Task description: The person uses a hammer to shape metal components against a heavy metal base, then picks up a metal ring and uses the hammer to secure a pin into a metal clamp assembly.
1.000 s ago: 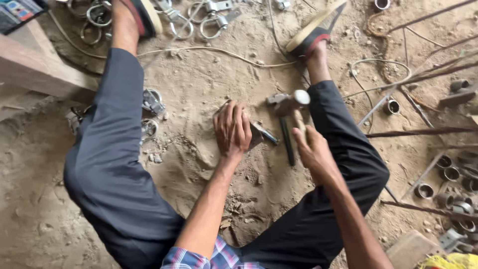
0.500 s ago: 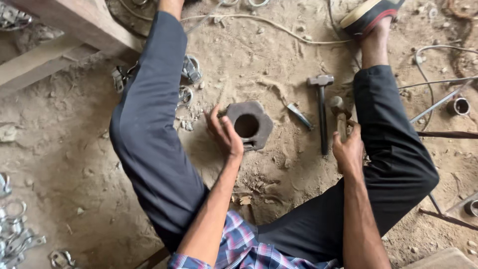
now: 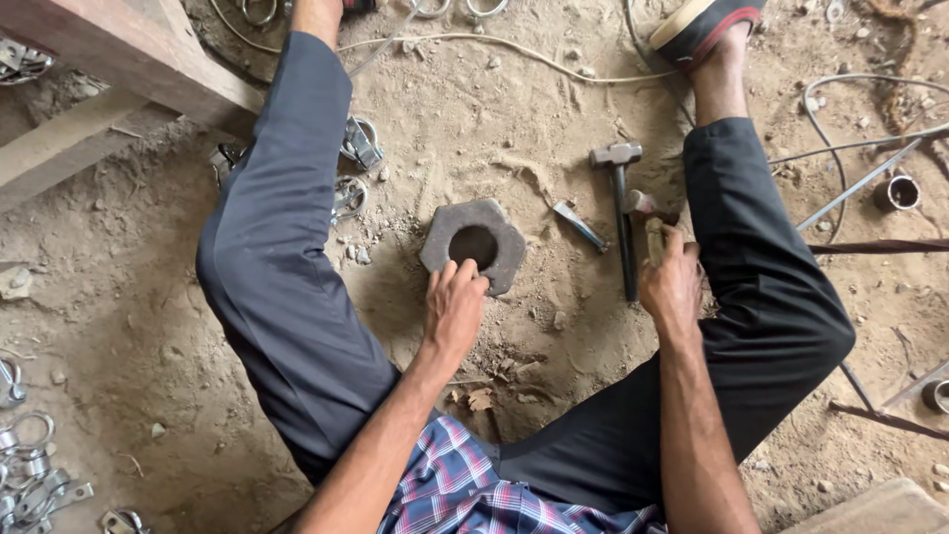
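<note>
I sit on a sandy floor with my legs spread. Between them lies a heavy grey hexagonal metal block [image 3: 474, 242] with a round hole in its middle. My left hand [image 3: 453, 309] rests its fingertips on the block's near edge. My right hand [image 3: 669, 282] is closed around the wooden handle of a small hammer [image 3: 643, 210], close to my right leg. A second hammer [image 3: 621, 213] with a dark handle lies on the sand just left of that hand. A short metal chisel [image 3: 580, 225] lies between the block and this hammer.
A wooden beam [image 3: 129, 59] crosses the top left. Metal clamps and rings lie by my left leg [image 3: 358, 148] and at the bottom left [image 3: 35, 480]. Rods [image 3: 870, 245], wire and short pipe pieces [image 3: 898, 193] lie on the right. A cord [image 3: 514, 49] runs across the top.
The view has shifted left and down. My left hand lifted off the block, uncovering its hole, and now touches its near edge. My right hand lowered the small hammer beside my right leg.
</note>
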